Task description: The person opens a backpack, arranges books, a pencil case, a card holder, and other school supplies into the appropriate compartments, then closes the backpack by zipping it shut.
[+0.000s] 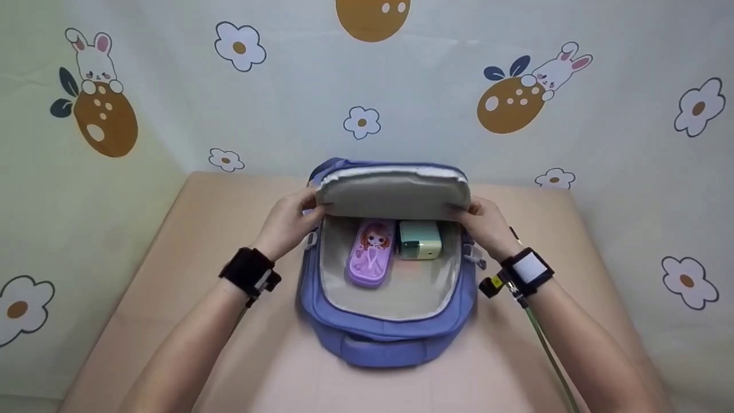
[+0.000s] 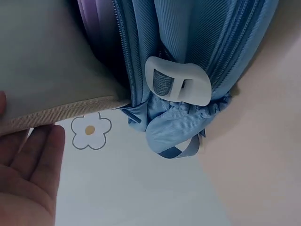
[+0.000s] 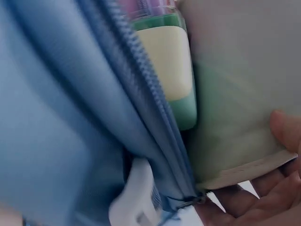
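A blue backpack [image 1: 395,350] lies flat with its front flap [image 1: 395,195] lifted, showing the grey lining. My left hand [image 1: 289,221] pinches the flap's left edge, thumb on the lining and fingers behind; the left wrist view shows those fingers [image 2: 44,155] under the seam. At the opposite edge my right hand [image 1: 487,226] grips the flap the same way, its thumb [image 3: 287,129] on the lining. Inside the bag lie a purple pencil case [image 1: 371,255] with a cartoon girl on it and, to its right, a green and cream box-shaped object [image 1: 420,240] whose kind I cannot tell.
The bag rests on a table with a pale pink cover [image 1: 246,355]. Behind it hangs a light curtain [image 1: 298,86] printed with flowers and rabbits. Pale plastic buckles [image 2: 178,81] sit on the bag's sides. A green cable [image 1: 550,350] runs along the right forearm.
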Available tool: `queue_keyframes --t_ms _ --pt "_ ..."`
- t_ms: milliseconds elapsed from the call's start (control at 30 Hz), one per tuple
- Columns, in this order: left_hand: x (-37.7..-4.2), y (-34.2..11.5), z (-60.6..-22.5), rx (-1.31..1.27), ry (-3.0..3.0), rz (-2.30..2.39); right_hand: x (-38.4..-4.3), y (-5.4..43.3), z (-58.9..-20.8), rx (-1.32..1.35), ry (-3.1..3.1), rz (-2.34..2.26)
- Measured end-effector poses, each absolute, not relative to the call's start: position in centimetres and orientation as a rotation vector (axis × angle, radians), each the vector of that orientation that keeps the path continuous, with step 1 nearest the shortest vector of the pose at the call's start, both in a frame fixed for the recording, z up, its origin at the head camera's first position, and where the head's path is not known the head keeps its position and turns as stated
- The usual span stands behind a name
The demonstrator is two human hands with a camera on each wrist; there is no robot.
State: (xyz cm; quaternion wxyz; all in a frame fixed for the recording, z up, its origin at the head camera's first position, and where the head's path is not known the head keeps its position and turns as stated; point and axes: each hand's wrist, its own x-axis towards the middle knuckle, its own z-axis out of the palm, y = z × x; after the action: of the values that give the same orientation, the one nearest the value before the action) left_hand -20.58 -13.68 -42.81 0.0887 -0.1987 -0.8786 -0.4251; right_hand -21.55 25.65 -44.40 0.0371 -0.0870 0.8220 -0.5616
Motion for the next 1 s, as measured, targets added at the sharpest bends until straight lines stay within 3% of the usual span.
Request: queue_keyframes --t_ms 500,833,1000 --pt "-16.8 -14.9 -43.4 -1.0 -2.487 -1.057 -17.0 25.8 -44.1 -0.693 3.086 -1.388" --pt "-14.8 -15.3 -44.3 -1.301 -2.317 -0.852 -14.7 26.4 -45.6 -1.316 3.298 -1.082" --pt "-14.2 -15.6 -45.3 -1.378 -2.256 -0.772 -13.8 26.6 -46.5 -1.478 3.292 -0.965"
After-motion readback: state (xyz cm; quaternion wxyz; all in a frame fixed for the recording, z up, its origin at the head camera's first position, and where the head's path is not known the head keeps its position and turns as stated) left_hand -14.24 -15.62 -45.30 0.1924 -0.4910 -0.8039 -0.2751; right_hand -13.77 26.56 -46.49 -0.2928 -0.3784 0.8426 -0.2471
